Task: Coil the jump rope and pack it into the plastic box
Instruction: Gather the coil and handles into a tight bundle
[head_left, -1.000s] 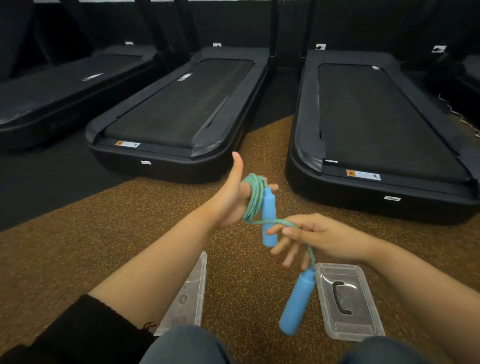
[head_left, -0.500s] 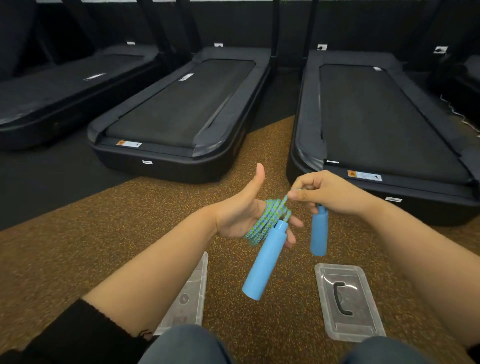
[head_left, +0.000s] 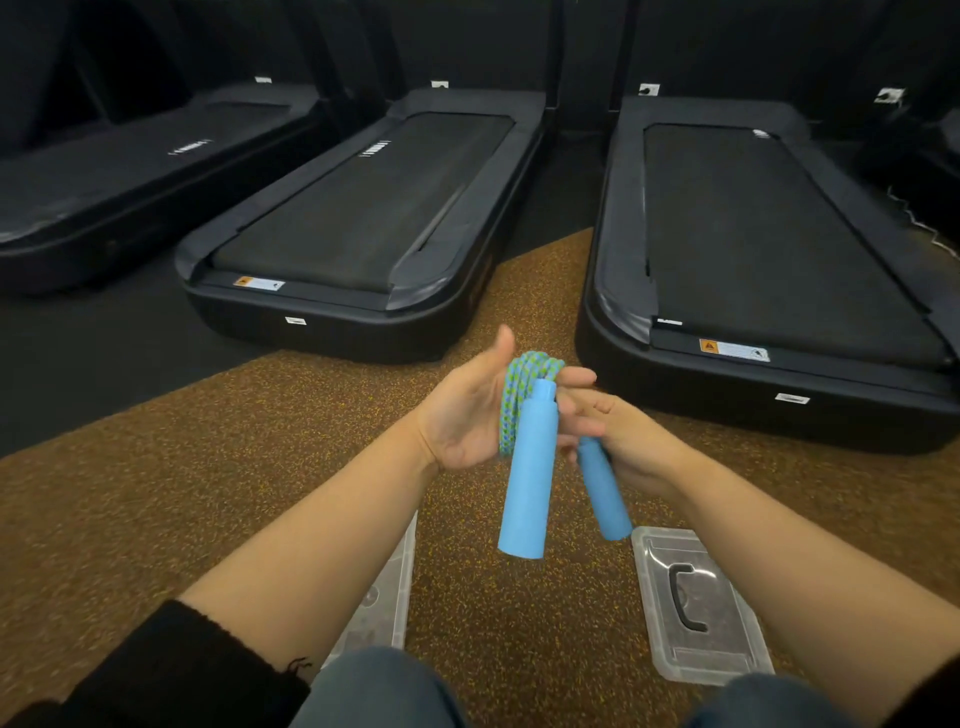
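Right hand (head_left: 634, 452) dropping down, gripping loose handle (head_left: 605, 499) beside hanging handle (head_left: 527, 467); left hand (head_left: 462, 421) fingers (head_left: 576, 375) straight inside rope (head_left: 511, 395). Coiling wrapping up, box (head_left: 395, 577) next.

Black treadmills (head_left: 769, 249) line a dark wall (head_left: 727, 41) above speckled brown flooring (head_left: 156, 493).

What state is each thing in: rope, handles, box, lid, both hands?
Green-blue braided rope: coiled round fingers of the left hand.
Nearer light blue plastic handle: hanging free from the coil.
Farther light blue plastic handle: gripped by the right hand.
Clear plastic box: open on the floor.
Clear plastic lid with black handle: off, flat on the floor.
Left hand: fingers out, thumb up.
Right hand: gripping that handle.
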